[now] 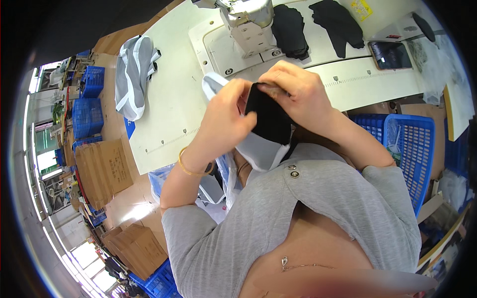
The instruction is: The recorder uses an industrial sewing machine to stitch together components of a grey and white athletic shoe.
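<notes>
Both my hands are raised in front of my chest, over the near edge of the sewing table. My left hand (229,111) pinches the left edge of a black fabric piece (268,110). At its top corner, my right hand (298,92) grips the same piece between thumb and fingers. Grey-white fabric (261,151) hangs below the black piece toward my lap; another pale end (212,82) sticks out behind my left hand. Where the black and pale cloth join is partly hidden by my hands. The sewing machine (248,30) stands just beyond them.
Grey-white fabric pieces (133,79) lie at the table's left. Black cut pieces (289,31) and a second black stack (338,25) lie right of the machine. A phone (390,55) rests at the right. A blue basket (410,154) stands by my right elbow; cardboard boxes (103,171) are at left.
</notes>
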A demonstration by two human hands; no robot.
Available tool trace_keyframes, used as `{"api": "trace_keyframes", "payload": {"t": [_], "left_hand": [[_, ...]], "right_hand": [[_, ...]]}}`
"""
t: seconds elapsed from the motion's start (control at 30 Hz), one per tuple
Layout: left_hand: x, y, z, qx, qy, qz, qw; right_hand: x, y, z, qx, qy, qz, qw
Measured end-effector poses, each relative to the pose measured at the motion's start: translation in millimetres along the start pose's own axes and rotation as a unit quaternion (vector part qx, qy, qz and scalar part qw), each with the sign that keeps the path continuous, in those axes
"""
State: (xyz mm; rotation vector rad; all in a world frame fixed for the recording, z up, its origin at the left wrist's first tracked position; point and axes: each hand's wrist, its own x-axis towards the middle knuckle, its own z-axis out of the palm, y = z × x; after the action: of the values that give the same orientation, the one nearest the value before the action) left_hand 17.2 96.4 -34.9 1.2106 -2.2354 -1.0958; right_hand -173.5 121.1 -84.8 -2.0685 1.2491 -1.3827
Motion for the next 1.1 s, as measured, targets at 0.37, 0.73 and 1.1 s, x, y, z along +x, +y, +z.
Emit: {"api": "trace_keyframes", "payload": {"t": [0.37,0.73,1.1], "left_hand": [[-13.1,-31.5,32.0,0.032,0.303,0.022,0.952],[14.4,-35.2,20.7,0.026,0.299,-0.029,0.953],[8.3,-33.2,6.6,-0.155,0.2,-0.053,0.966]], "right_hand": [[-30.1,17.1,30.5,0.369,0.019,0.372,0.852],[69.1,117.4,-45.4,-0.241,0.07,0.119,0.961],[78.0,98.0,-49.7,-0.065,0.1,0.185,0.976]]}}
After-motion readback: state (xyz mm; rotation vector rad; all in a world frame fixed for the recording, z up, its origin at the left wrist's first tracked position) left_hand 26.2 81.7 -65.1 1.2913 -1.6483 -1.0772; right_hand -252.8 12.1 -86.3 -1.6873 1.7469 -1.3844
